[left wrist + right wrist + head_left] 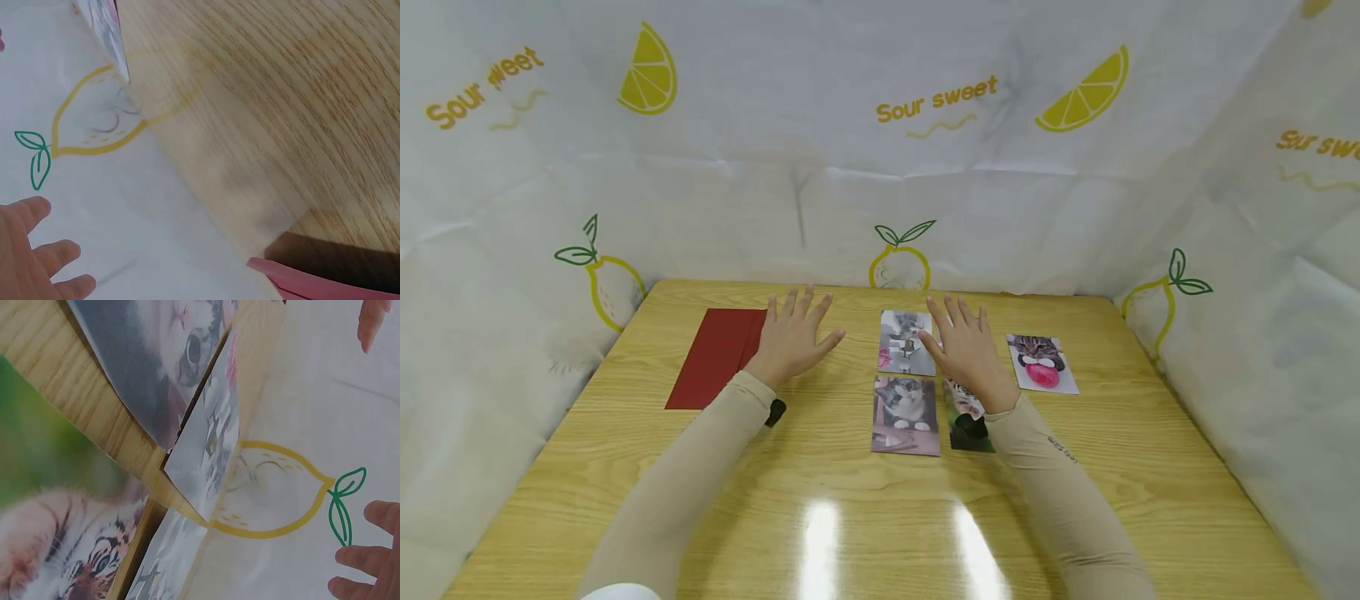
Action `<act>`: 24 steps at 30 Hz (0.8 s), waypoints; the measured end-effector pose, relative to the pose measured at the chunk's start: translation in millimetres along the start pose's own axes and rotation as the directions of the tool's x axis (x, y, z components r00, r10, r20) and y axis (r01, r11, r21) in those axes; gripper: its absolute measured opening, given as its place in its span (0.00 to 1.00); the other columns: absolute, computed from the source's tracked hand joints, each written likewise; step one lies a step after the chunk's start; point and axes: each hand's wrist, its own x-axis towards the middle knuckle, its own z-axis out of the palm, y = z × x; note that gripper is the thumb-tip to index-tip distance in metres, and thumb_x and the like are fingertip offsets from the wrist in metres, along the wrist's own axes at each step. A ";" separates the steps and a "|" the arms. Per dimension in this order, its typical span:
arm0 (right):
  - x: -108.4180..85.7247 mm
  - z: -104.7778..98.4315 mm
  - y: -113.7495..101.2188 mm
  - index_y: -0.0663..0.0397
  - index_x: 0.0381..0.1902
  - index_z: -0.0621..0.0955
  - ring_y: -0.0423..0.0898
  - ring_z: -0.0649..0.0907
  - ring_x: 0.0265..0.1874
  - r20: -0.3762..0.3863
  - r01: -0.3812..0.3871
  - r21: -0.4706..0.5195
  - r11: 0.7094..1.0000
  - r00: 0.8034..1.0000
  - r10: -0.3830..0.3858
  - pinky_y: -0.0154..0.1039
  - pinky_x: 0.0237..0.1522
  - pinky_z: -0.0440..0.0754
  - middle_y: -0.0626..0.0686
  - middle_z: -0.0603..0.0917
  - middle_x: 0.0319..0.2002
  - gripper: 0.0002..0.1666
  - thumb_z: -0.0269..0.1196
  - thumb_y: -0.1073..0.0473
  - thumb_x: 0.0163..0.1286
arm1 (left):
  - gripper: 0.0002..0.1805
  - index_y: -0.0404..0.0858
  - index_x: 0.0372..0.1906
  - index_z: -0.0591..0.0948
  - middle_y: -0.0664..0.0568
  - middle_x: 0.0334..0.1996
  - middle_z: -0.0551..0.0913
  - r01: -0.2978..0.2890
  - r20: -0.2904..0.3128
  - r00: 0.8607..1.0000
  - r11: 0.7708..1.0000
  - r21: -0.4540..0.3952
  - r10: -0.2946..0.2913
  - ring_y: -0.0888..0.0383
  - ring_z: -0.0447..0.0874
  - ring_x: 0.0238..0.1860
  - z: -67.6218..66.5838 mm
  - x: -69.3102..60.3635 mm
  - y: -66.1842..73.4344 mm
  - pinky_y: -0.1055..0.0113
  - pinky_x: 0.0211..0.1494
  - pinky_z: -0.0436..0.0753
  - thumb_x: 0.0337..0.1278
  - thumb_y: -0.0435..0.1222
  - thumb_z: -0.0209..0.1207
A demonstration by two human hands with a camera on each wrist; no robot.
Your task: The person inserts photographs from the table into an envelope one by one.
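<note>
The fingers of your left hand [792, 342] are straight, spread and empty, left of centre, overlapping a red sheet [711, 362]. Your right hand [967, 354] spreads its empty fingers across the upper-centre picture's [895, 342] edge, its wrist over the tiger picture [958, 421]. A grey-and-white cat picture [906, 417] lies lower centre, a tabby picture [1037, 367] at right, on the bench [850, 533].
</note>
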 end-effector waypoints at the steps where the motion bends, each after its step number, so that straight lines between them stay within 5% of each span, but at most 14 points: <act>1: -0.1 0.0 -0.1 0.47 0.77 0.54 0.63 0.53 0.75 -0.001 0.001 0.000 1.000 1.000 -0.001 0.68 0.72 0.42 0.63 0.56 0.75 0.40 0.46 0.37 0.75 | 0.42 0.51 0.78 0.51 0.43 0.78 0.45 0.001 0.000 1.000 1.000 0.002 -0.001 0.41 0.41 0.77 0.1 0.1 0.1 0.37 0.75 0.38 0.66 0.67 0.35; 10: -1.2 0.1 1.4 0.47 0.77 0.54 0.64 0.57 0.73 0.016 -0.005 0.007 1.000 1.000 0.005 0.66 0.73 0.40 0.63 0.58 0.74 0.39 0.45 0.38 0.76 | 0.41 0.52 0.78 0.50 0.43 0.78 0.46 0.000 0.002 1.000 1.000 0.020 0.000 0.41 0.41 0.77 -0.4 -0.1 0.8 0.38 0.76 0.41 0.66 0.67 0.35; 15: -4.0 -4.4 2.8 0.51 0.75 0.59 0.63 0.69 0.66 0.017 0.000 0.009 1.000 1.000 0.000 0.63 0.71 0.58 0.64 0.68 0.68 0.36 0.48 0.43 0.76 | 0.41 0.49 0.77 0.53 0.41 0.76 0.52 -0.012 0.011 1.000 1.000 0.009 0.012 0.40 0.44 0.77 -2.4 -1.3 2.1 0.39 0.76 0.43 0.66 0.65 0.40; 20: -8.3 -10.8 5.0 0.54 0.68 0.71 0.58 0.83 0.47 0.010 0.011 0.002 1.000 1.000 -0.011 0.52 0.44 0.83 0.62 0.77 0.60 0.29 0.52 0.46 0.75 | 0.35 0.45 0.73 0.65 0.41 0.70 0.65 -0.034 0.013 0.999 0.999 0.021 0.034 0.40 0.56 0.73 -3.4 -1.5 0.4 0.40 0.76 0.50 0.67 0.59 0.46; 24: -10.4 -13.8 8.9 0.52 0.63 0.76 0.48 0.79 0.18 0.037 -0.014 0.040 0.999 0.999 0.012 0.39 0.15 0.71 0.59 0.82 0.55 0.24 0.54 0.49 0.75 | 0.30 0.43 0.67 0.72 0.44 0.64 0.75 -0.045 0.024 0.999 0.999 0.023 0.044 0.44 0.71 0.66 -2.6 -1.9 0.0 0.44 0.71 0.65 0.67 0.55 0.49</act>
